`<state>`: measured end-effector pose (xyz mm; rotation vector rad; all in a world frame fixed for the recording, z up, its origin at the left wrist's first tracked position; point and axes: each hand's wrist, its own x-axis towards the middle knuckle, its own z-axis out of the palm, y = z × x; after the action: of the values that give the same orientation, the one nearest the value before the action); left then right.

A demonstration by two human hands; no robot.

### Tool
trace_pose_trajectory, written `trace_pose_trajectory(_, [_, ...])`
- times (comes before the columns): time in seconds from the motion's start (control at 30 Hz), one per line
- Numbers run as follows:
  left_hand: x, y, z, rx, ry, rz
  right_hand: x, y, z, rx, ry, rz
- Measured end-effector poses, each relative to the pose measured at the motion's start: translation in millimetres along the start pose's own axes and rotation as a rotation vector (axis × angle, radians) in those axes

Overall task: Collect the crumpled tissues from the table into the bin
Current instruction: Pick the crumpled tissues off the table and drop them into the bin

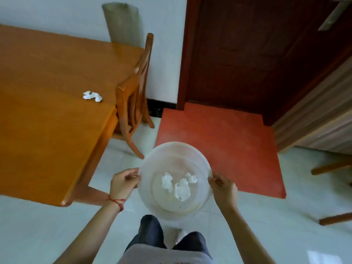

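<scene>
Your left hand (124,182) grips the left rim of the bin (152,168), fingers curled over the edge, and your right hand (223,187) is closed on the right rim the same way, so you hold the bin between both hands above the pale floor (47,235). A red string (117,202) circles your left wrist. The bin is round, whitish and half see-through, and you look straight down into it: three crumpled tissues (178,185) lie on its bottom, two close together near the middle and one toward the right side. Whether the bin's base touches the floor you cannot tell from this angle; its lower edge overlaps your knees (152,231). One more crumpled tissue (92,96) lies on the wooden table (47,121), near the table's right edge, well apart from both hands and up-left of the bin. A wooden chair (131,96) stands just beside that edge, tucked against the table. Behind it a grey object (123,23) on the far corner is blurred and hard to name. A red mat (219,145) lies before a dark door (247,54), partly covered by the bin.
</scene>
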<state>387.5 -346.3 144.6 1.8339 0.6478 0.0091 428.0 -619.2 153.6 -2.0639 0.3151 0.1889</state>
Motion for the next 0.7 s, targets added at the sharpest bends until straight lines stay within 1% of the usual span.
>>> trace_pose_trajectory(0.3, [25.6, -3.9, -22.3, -0.076, 0.207, -0.125, 66.2, -43.4, 49.3, -0.093, -0.248, -0.059])
trace_pose_trajectory(0.5, [63.3, -5.7, -29.9, -0.125, 0.324, -0.232, 110.8, -77.6, 84.4, -0.106, -0.342, -0.089])
trace_pose_trajectory(0.7, [85.5, -6.8, -36.9, -0.143, 0.372, -0.300, 141.7, -103.5, 110.4, -0.194, -0.412, -0.131])
